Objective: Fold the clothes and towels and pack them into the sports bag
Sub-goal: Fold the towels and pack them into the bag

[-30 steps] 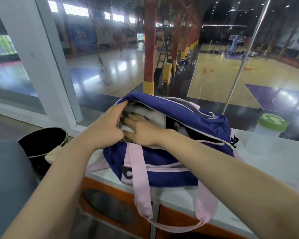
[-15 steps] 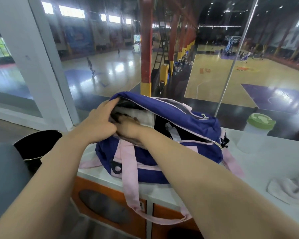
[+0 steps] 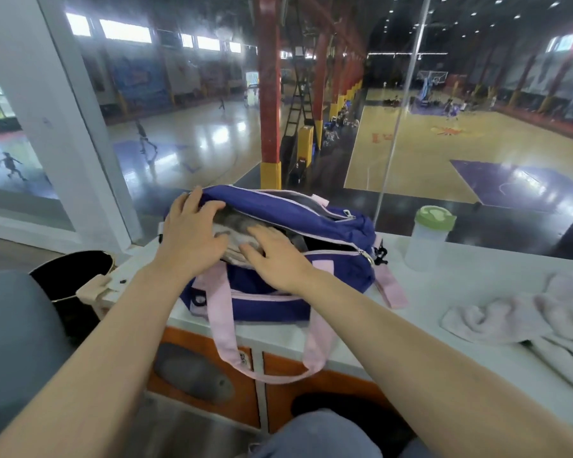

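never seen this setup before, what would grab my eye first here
The blue sports bag with pink straps sits open on the white counter, in the middle. Both hands are at its mouth: the left hand on the far flap, the right hand flat on the grey and white cloth inside. To the right lie a pale pink towel, unfolded, and a bottle with a green lid.

an indoor sports hall: basketball courts point(image 3: 444, 153) (hoop point(image 3: 432, 76) far off) behind glass.

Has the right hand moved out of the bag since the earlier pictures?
Yes. The right hand has drawn back toward the near rim of the bag; its fingers now lie flat on the folded cloth.
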### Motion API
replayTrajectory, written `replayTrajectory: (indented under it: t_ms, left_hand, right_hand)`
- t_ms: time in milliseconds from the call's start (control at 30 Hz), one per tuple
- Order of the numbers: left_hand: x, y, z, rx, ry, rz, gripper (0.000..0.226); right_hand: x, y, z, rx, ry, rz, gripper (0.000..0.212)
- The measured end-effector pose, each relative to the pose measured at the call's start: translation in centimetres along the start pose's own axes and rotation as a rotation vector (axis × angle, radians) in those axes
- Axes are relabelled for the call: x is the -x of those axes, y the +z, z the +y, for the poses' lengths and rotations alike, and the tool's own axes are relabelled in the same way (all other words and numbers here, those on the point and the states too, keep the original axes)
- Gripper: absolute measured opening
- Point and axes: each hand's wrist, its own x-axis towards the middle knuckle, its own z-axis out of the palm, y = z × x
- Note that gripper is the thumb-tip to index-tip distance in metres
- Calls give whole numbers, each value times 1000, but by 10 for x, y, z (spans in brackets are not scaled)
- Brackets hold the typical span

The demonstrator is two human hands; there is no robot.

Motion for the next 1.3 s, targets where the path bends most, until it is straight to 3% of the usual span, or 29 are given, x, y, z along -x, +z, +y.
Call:
replayTrajectory:
  t_ms: [433, 800, 1100, 1200, 1300]
  left_hand:
    - [61, 74, 146, 158, 234, -108, 58]
    - [118, 163, 308, 456, 420, -456, 58]
    - [139, 218, 317, 274, 546, -523, 54]
    - [134, 226, 314, 256, 548, -432, 45]
    - [124, 228, 307, 253, 515, -372, 39]
  right_hand:
    - [165, -95, 83, 2, 159, 191, 45]
    - [316, -163, 183, 140, 644, 359, 58]
    - [366, -186, 234, 352, 725, 704, 56]
    - [373, -186, 248, 393, 840, 703, 75]
    - [378, -189, 255, 283, 957, 693, 81]
